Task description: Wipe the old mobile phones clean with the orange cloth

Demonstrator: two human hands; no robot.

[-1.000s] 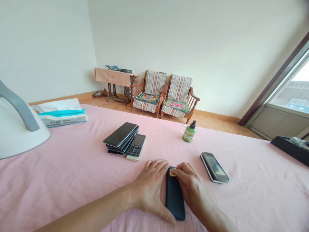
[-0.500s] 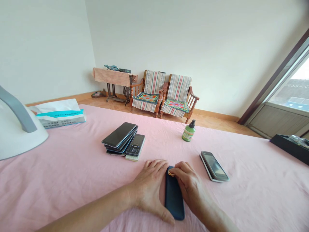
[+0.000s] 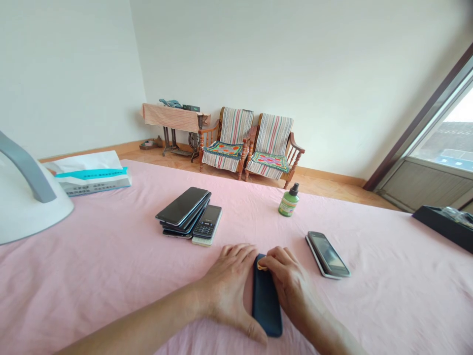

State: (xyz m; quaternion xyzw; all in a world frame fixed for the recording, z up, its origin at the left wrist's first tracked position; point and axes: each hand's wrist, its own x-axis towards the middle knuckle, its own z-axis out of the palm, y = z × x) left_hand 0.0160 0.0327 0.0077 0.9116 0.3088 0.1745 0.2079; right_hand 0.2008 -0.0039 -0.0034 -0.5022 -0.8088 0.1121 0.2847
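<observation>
On the pink cloth, close in front of me, lies a dark blue phone (image 3: 266, 308) with its plain face up. My left hand (image 3: 227, 288) spans its left side, fingertips at the top corner and thumb at the bottom end, bracing it lengthwise. Over the upper right part of the phone, my right hand (image 3: 290, 278) is closed in a pinch on a small yellow piece (image 3: 260, 266). Most of that piece is hidden under the fingers, so its kind cannot be made out.
Left of centre stand a stack of smartphones (image 3: 183, 207) and a keypad phone (image 3: 208, 222). A green spray bottle (image 3: 288, 201) is farther back. Two stacked phones (image 3: 328, 255) lie to the right. A tissue pack (image 3: 94, 175), a white appliance (image 3: 33, 207) and a black box (image 3: 445, 227) flank the table.
</observation>
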